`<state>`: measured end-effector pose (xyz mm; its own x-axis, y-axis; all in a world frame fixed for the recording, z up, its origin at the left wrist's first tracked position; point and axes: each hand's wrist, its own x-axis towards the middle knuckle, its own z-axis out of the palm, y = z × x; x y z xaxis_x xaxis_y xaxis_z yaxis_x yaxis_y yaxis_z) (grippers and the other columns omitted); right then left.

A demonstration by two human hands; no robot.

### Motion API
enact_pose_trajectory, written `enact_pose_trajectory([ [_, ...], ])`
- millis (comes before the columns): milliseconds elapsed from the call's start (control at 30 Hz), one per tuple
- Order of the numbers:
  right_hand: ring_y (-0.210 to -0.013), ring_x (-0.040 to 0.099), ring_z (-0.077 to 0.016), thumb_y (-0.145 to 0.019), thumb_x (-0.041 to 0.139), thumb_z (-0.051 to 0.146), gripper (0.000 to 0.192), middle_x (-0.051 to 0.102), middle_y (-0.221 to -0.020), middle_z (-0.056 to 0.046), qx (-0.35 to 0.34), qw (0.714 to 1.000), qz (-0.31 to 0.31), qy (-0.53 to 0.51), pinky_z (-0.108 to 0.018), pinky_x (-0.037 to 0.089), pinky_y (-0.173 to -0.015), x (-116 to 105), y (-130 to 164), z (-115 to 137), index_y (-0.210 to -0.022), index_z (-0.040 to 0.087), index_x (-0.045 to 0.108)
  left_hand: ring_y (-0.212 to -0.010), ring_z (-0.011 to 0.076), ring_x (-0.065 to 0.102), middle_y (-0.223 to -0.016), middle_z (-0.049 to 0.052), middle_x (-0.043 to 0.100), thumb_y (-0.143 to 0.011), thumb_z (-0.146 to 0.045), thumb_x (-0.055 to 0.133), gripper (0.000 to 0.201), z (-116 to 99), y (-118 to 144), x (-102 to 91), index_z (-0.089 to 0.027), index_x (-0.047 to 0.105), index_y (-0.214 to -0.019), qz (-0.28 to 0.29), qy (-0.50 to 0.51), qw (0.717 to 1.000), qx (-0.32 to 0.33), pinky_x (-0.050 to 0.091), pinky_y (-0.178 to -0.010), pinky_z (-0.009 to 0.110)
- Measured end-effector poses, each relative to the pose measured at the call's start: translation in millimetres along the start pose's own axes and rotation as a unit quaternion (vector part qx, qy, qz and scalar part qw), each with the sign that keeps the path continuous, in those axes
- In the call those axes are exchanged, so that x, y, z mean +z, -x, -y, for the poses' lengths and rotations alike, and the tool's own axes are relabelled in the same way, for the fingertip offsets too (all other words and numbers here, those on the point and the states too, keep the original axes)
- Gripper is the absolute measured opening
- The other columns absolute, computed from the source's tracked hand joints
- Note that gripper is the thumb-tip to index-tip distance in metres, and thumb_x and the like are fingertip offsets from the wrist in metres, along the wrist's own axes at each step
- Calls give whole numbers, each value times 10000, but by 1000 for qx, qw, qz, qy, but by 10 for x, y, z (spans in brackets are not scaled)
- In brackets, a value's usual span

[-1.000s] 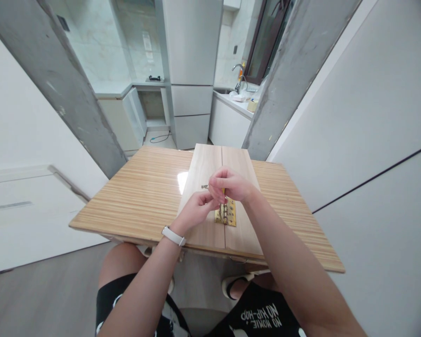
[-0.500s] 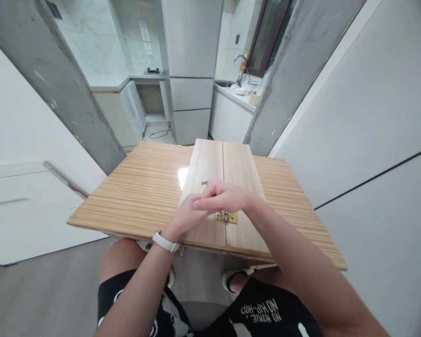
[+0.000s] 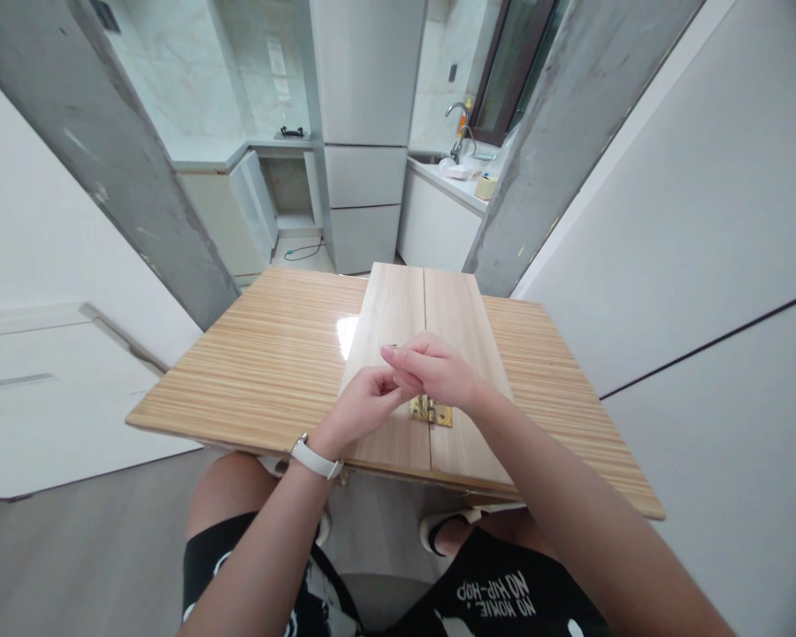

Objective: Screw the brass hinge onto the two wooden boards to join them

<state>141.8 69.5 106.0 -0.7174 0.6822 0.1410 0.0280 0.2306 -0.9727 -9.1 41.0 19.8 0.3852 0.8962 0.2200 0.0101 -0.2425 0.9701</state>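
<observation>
Golden hinge on pale boards

two pale boards: side by side, near to far edge of table | brass hinge: across both, toward near edge | left hand, right hand: together above, fingertips partly hidden

hinge: shiny metal, like brass | boards: plain wood, smooth and not shiny | table: stripy wood look, so glossy that light makes a bright patch | watch strap: smooth, like rubber or plastic | shorts: cloth, not shiny | tap: shiny metal | pillar: rough and dull, like bare concrete | wall tiles: glossy
</observation>
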Motion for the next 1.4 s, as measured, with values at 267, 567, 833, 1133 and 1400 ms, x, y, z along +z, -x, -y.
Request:
enact_pose_trajectory([
  [267,-484,286,-95,-1019,498,650,684,303,-493,49,-22,960,-270,69,-303,204,-488,356,93,-78,-502,222,364,-824,184,675,-881,72,772,-949,-303,692,222,9,33,-15,-98,777,-932,0,28,1000,-4,507,-746,259],
  [567,-498,329,-116,-1069,411,610,637,356,-504,36,-27,837,-535,115,-309,243,-502,696,-28,-220,-559,235,343,-839,189,676,-922,63,776,-859,-153,680,219,-103,85,133,-109,774,-1052,-59,34,997,45,545,-784,271],
  [833,-522,440,-108,-986,570,658,645,483,-515,22,-18,979,-197,43,-269,354,-541,151,118,31,-550,183,537,-706,148,602,-769,39,705,-948,-369,716,284,-13,65,214,-106,723,-841,-86,31,996,24,465,-672,249],
  [1133,-463,514,-105,-986,628,564,583,619,-532,-17,13,988,149,-35,-236,381,-469,-346,-109,38,-580,147,647,-809,216,696,-846,86,776,-937,-495,738,393,23,53,225,-108,802,-927,-99,30,994,21,545,-748,310],
  [1400,-407,390,-69,-972,674,497,586,499,-445,36,43,976,213,-31,-224,264,-413,-290,-217,-4,-509,159,553,-929,260,743,-961,115,813,-947,-465,732,352,75,59,207,-123,816,-956,-95,29,995,16,583,-803,347],
])
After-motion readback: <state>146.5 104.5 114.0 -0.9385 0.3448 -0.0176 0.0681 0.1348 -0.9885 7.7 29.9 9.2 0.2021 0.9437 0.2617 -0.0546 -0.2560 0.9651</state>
